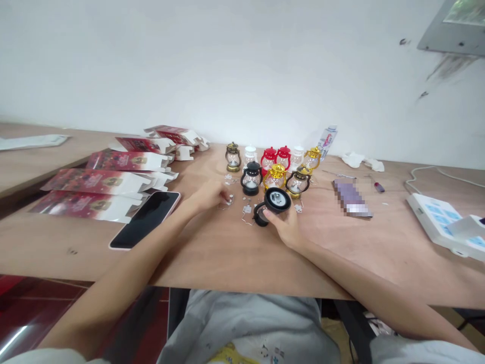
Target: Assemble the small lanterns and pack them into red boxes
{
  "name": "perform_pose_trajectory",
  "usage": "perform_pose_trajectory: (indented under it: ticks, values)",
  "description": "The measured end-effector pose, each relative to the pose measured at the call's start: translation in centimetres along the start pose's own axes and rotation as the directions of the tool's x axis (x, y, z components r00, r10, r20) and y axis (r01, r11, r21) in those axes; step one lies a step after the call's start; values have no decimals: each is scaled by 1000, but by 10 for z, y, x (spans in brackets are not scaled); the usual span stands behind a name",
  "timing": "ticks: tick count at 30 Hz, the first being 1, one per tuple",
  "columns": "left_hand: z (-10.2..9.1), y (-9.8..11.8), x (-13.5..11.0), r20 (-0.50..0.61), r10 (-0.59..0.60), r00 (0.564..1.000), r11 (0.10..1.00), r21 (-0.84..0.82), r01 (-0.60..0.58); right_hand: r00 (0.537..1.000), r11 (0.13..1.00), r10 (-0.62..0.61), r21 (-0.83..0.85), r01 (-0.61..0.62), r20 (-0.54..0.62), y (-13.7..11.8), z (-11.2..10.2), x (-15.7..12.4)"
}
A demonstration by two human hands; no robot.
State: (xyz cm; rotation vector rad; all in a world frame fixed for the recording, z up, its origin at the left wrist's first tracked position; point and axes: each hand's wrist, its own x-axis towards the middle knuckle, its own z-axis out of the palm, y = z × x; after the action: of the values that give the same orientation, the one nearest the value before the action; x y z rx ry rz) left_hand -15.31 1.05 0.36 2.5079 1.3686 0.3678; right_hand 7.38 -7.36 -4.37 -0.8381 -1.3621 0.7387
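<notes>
My right hand (288, 226) is wrapped round a black miniature lantern (260, 215), tipped so that its round underside faces me. In that base a silvery part shows inside a white circle. My left hand (212, 196) is closed at the fingertips, low over the table, beside a small white piece with thin wire (230, 199). Whether a part is between those fingers is too small to tell. Similar wired bits (247, 209) lie between the hands. Just behind stand several small lanterns, among them a black one (251, 179), a gold one (275, 177) and a red one (269, 158).
Flattened red-and-white boxes (109, 162) are piled at left, near a dark-screened phone (146, 221). To the right lie a purplish, pixelated flat object (351, 197), a small red-handled tool (379, 187), crumpled tissue (353, 160) and a white power strip (443, 222) with its cable. A wall (227, 65) borders the table's back.
</notes>
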Motion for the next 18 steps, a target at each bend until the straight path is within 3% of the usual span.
perform_pose_trajectory:
  ticks: [6, 9, 11, 13, 16, 18]
  values:
    - [-6, 6, -6, -86, 11, 996, 998, 56, -6, 998, 996, -63, -62, 63, 3, 1, -1, 0]
    - [-14, 28, -8, -302, 27, 953, 997, -64, -48, 997, 992, -74, -107, 72, -12, -2, -1, 0]
    - [-19, 52, -9, -491, 20, 871, 964, -220, -147, 997, 988, -79, -130, 78, -6, -5, -1, 0]
    - [-22, 78, -10, -578, 37, 815, 909, -320, -268, 995, 986, -96, -137, 96, 9, -7, -1, 0]
    - [-20, 108, -10, -564, 185, 804, 839, -335, -428, 992, 980, -127, -150, 129, 19, -9, -2, 0]
    - [-15, 116, -11, -547, 290, 785, 798, -315, -514, 991, 976, -130, -175, 133, 28, -10, -3, -1]
